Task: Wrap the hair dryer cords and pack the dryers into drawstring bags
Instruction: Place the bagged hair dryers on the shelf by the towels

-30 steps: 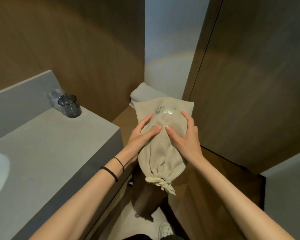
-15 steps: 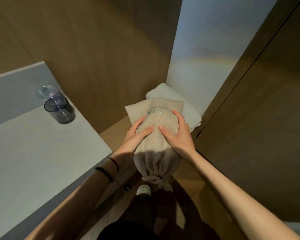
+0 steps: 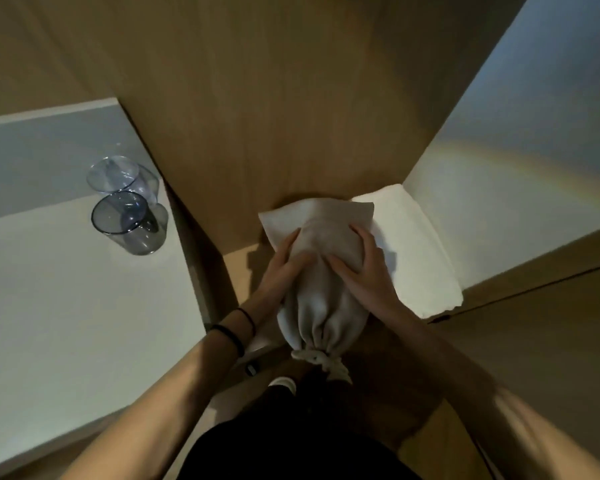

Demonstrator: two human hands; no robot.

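Note:
A beige drawstring bag [image 3: 321, 306] lies on a wooden shelf [image 3: 238, 268], its cinched, tied mouth [image 3: 317, 356] toward me at the shelf's front edge. The bag is bulging; whatever fills it is hidden. My left hand [image 3: 283, 268] rests flat on the bag's left side with fingers straight. My right hand [image 3: 361, 268] lies on the bag's right side, fingers spread over the cloth. Both thumbs meet near the bag's middle. No hair dryer or cord shows.
A folded white towel [image 3: 416, 258] lies on the shelf just right of the bag. Two tinted glass tumblers [image 3: 129, 220] stand on the pale counter [image 3: 66, 323] at left. Wooden panels close the shelf at the back and right.
The bag has slid further back into the shelf with both hands on it. My head has tilted down and the view has swung left; the printed label is now out of sight.

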